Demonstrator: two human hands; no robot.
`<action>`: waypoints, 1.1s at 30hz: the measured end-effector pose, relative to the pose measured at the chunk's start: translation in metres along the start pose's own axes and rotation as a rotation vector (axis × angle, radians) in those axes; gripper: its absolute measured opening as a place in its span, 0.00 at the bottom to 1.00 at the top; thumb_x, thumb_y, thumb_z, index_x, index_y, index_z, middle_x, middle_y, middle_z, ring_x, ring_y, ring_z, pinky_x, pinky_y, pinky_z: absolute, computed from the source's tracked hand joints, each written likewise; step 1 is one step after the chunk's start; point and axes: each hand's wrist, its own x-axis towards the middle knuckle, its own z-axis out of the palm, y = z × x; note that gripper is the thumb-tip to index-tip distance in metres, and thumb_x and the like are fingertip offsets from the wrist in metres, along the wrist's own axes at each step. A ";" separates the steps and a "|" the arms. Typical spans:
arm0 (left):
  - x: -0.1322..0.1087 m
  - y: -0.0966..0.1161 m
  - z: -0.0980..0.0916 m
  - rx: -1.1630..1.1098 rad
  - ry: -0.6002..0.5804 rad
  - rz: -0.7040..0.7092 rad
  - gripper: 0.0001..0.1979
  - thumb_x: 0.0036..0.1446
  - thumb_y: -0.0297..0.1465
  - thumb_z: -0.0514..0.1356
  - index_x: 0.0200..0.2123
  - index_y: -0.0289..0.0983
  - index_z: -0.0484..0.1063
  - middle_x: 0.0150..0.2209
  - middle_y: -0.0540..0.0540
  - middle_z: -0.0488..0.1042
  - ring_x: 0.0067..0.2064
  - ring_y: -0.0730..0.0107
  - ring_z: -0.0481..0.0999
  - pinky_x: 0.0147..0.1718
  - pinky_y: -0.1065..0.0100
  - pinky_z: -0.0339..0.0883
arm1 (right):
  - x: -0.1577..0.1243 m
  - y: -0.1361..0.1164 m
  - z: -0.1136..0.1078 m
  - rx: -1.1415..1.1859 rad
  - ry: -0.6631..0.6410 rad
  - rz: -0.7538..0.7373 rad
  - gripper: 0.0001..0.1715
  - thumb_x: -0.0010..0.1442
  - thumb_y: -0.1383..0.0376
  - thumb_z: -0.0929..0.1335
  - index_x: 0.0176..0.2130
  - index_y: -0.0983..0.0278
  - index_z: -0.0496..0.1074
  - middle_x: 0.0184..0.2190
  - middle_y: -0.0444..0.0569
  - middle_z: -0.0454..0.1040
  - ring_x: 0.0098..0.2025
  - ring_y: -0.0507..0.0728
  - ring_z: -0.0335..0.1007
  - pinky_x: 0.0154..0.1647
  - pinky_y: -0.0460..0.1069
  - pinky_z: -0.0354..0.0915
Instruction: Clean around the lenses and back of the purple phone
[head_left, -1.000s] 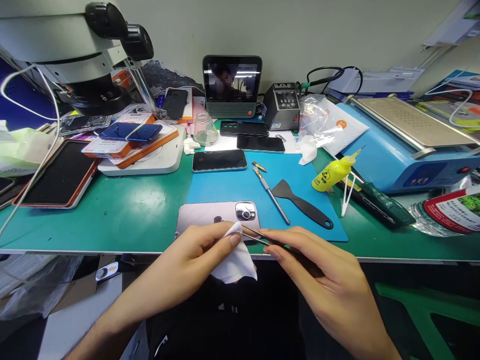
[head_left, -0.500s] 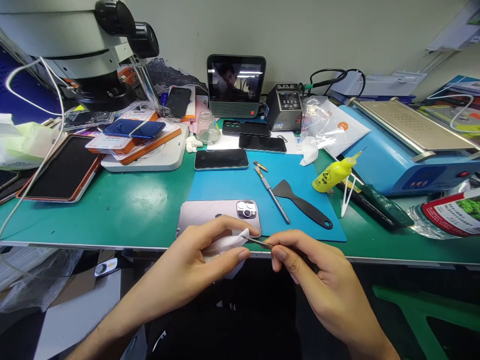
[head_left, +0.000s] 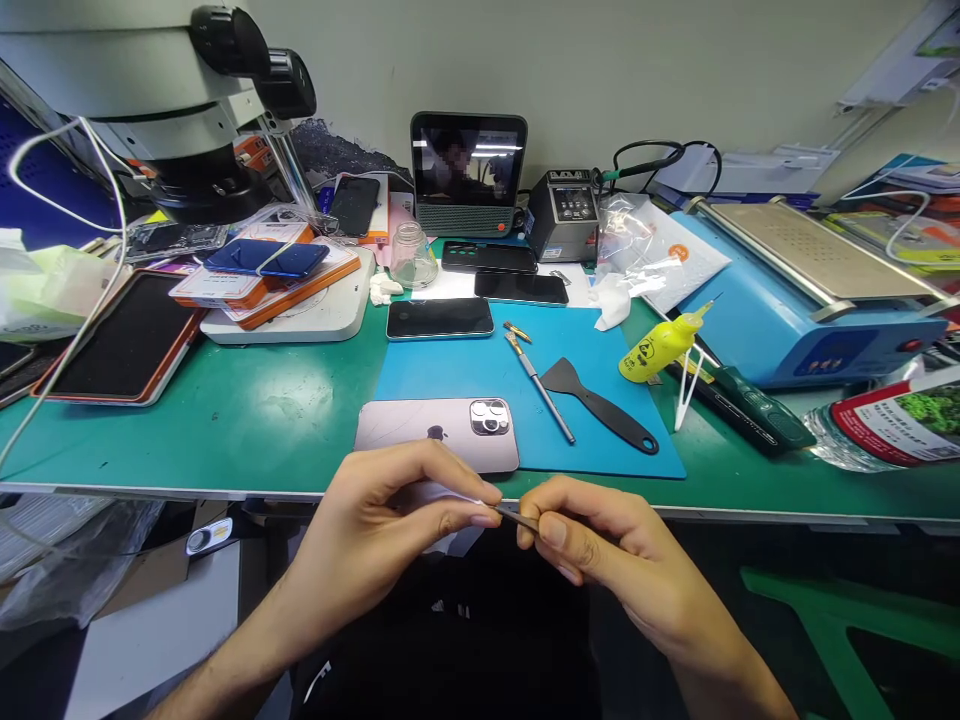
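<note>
My left hand (head_left: 412,520) is closed, thumb and forefinger pinching a white tissue (head_left: 431,491) around the tip of a slim pointed metal tool (head_left: 517,517). Most of the tissue is hidden behind the fingers. My right hand (head_left: 600,545) grips the other end of this tool between thumb and fingers; whether it is a pair of tweezers I cannot tell. Both hands are in front of the table's near edge. Just beyond them a pinkish phone (head_left: 405,425) lies back up, its camera block at the right, on the blue mat (head_left: 442,375).
A brush (head_left: 541,390) and a black scraper (head_left: 604,410) lie on the mat. Right of it are a yellow bottle (head_left: 660,350), white tweezers (head_left: 685,395) and a plastic bottle (head_left: 885,425). A dark phone (head_left: 440,318) lies behind. A microscope (head_left: 187,100) overhangs the left.
Both hands have come slightly lower and nearer me. My left thumb and forefinger have closed over the tissue and tool tip, which showed before. More of the pinkish phone is visible.
</note>
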 end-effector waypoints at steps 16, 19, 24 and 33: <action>-0.002 0.003 0.004 -0.040 0.073 -0.093 0.03 0.63 0.36 0.76 0.35 0.50 0.88 0.35 0.57 0.87 0.35 0.78 0.87 0.35 0.86 0.75 | -0.004 0.000 0.012 -0.068 0.133 -0.116 0.16 0.78 0.54 0.69 0.46 0.57 0.86 0.28 0.44 0.71 0.33 0.53 0.69 0.36 0.48 0.64; -0.002 0.002 0.005 -0.032 0.074 -0.081 0.02 0.62 0.36 0.76 0.36 0.51 0.88 0.36 0.58 0.87 0.37 0.79 0.87 0.38 0.87 0.75 | -0.002 0.002 0.014 0.019 0.126 -0.060 0.15 0.75 0.54 0.72 0.41 0.59 0.85 0.27 0.43 0.71 0.31 0.52 0.67 0.33 0.48 0.61; -0.003 0.000 0.005 -0.050 0.055 -0.060 0.05 0.62 0.34 0.76 0.36 0.53 0.87 0.37 0.60 0.87 0.37 0.82 0.86 0.38 0.88 0.74 | -0.002 0.007 0.018 0.179 0.050 0.005 0.16 0.76 0.54 0.72 0.40 0.61 0.83 0.28 0.42 0.68 0.30 0.49 0.59 0.32 0.48 0.55; 0.000 -0.003 0.002 -0.187 -0.128 0.005 0.08 0.62 0.26 0.75 0.35 0.47 0.87 0.34 0.55 0.86 0.36 0.79 0.83 0.38 0.81 0.76 | 0.009 0.019 0.020 0.523 -0.326 0.182 0.27 0.70 0.45 0.71 0.31 0.63 0.71 0.22 0.37 0.55 0.19 0.46 0.42 0.18 0.45 0.41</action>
